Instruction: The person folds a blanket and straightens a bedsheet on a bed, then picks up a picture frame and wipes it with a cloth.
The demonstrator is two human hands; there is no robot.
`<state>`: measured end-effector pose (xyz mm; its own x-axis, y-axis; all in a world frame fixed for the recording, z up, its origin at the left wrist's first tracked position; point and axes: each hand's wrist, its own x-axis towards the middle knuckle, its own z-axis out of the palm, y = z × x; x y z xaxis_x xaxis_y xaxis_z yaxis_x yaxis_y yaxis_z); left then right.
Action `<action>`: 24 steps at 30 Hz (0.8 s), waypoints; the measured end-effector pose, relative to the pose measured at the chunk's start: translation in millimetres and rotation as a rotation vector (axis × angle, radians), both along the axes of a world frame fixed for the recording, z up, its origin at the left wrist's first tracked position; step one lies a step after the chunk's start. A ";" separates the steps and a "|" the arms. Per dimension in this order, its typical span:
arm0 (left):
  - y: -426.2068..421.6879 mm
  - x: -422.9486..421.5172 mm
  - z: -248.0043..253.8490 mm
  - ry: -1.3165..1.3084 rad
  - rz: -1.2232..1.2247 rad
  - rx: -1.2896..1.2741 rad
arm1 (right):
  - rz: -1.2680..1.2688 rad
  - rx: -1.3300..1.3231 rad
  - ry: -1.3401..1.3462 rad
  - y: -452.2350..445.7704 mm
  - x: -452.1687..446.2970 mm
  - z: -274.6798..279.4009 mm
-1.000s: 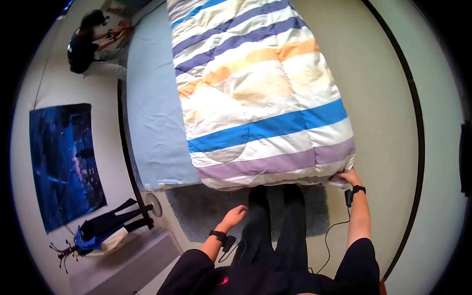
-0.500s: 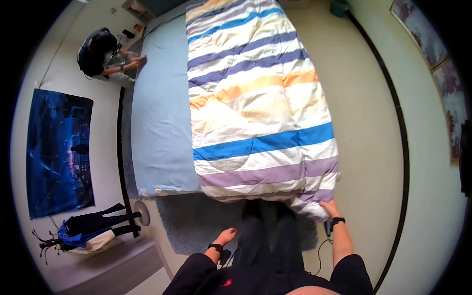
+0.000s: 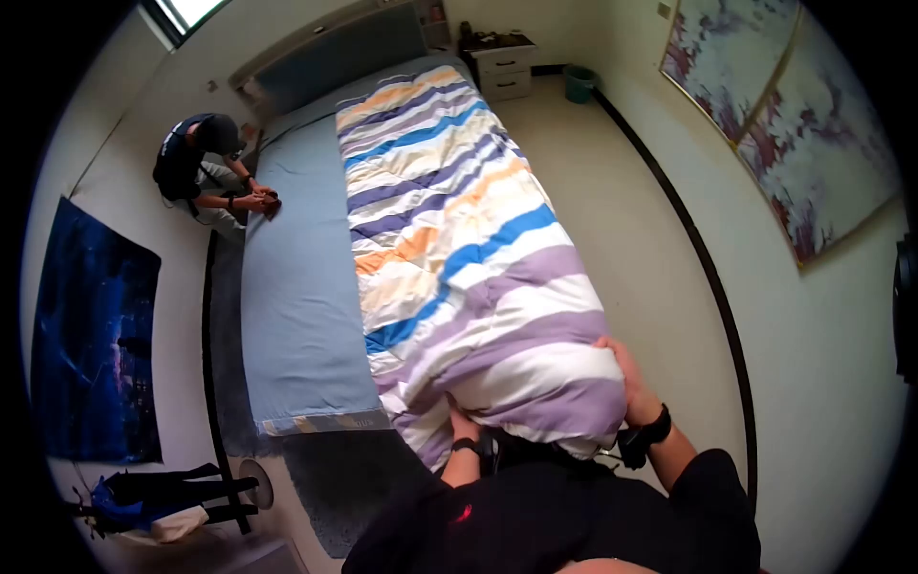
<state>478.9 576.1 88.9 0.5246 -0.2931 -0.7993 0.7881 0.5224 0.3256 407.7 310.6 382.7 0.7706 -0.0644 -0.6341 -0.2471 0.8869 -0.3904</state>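
A striped quilt (image 3: pixel 478 258) in white, purple, blue and orange lies along the right part of a bed with a light blue sheet (image 3: pixel 296 287). Its near end is lifted and bunched in front of my body. My right hand (image 3: pixel 626 378) grips the quilt's near right corner, fingers curled over the purple and white fabric. Farther left, my left hand (image 3: pixel 466 426) is closed at the quilt's near edge, its fingers partly hidden by folds. Both wrists carry black bands.
Across the bed at the left, a person (image 3: pixel 206 167) bends with both hands at the sheet's edge. A headboard (image 3: pixel 335 67), white nightstand (image 3: pixel 502 72) and green bin (image 3: pixel 579 84) stand at the far end. A dark rug (image 3: pixel 335 488) lies below; a coat rack (image 3: pixel 163 502) is at lower left.
My left hand has come from beside my leg to the quilt's edge. My right hand has raised its corner, so the near end is now bunched up. The view has tilted up toward the headboard.
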 end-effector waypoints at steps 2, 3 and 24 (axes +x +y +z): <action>19.0 7.5 -94.6 -0.338 0.228 0.281 | -0.054 -0.164 -0.057 -18.1 -20.3 3.6; 29.4 7.0 -104.8 -0.477 0.304 0.581 | -0.052 -0.072 -0.067 -32.9 -30.6 -7.7; 84.7 -16.2 60.8 -0.422 -0.214 0.267 | 0.385 -0.512 0.297 -43.5 -113.5 -238.6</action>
